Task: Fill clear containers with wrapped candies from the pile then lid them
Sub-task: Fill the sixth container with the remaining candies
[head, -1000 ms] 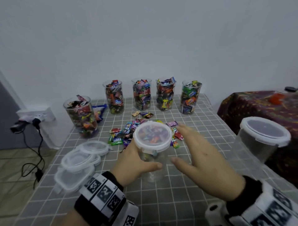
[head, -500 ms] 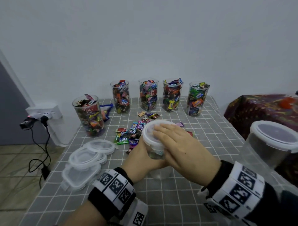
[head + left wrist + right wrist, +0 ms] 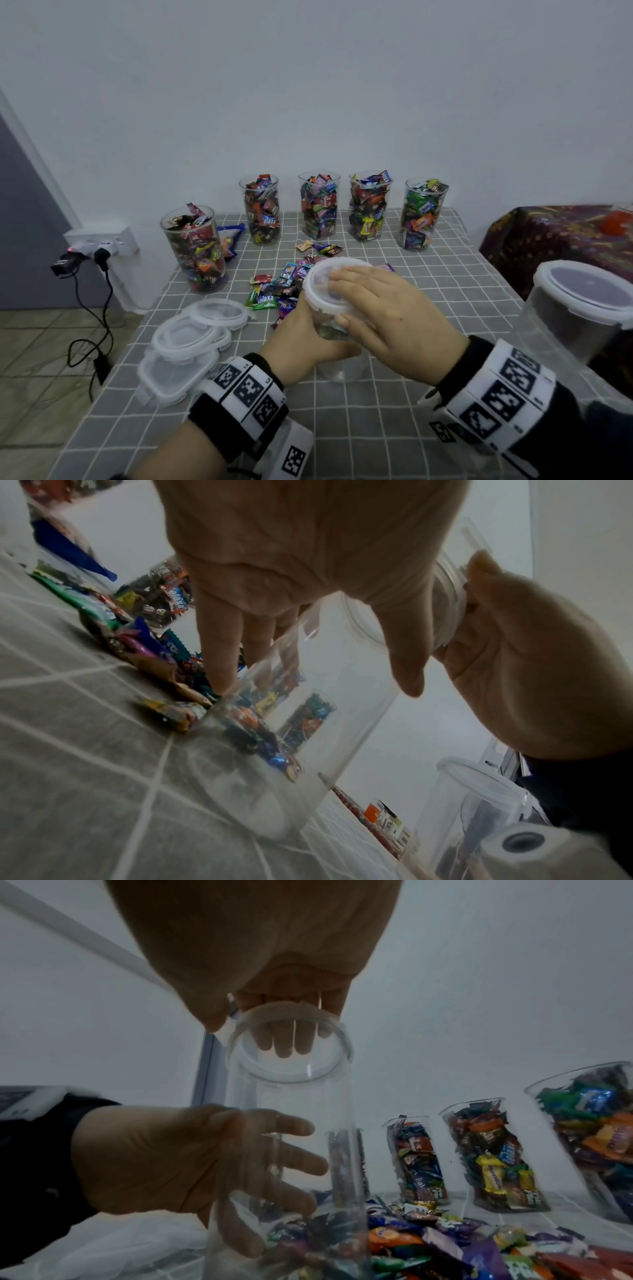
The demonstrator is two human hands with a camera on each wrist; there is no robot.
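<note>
1. Head view: your left hand [image 3: 305, 342] wraps the tall clear plastic container [image 3: 337, 363] standing on the grey checked tablecloth [image 3: 394, 421]. Your right hand [image 3: 383, 318] lies flat-fingered on its round white lid [image 3: 320, 291], thumb at the rim. The pile of wrapped candies [image 3: 284, 287] sits just behind; five filled clear containers [image 3: 320, 209] stand further back. Spare clear lids [image 3: 191, 339] are stacked to the left.
2. Left wrist view: your fingers [image 3: 219, 653] curl round the container wall [image 3: 308, 723].
3. Right wrist view: fingertips [image 3: 284, 1042] show through the lid; the container looks empty.
</note>
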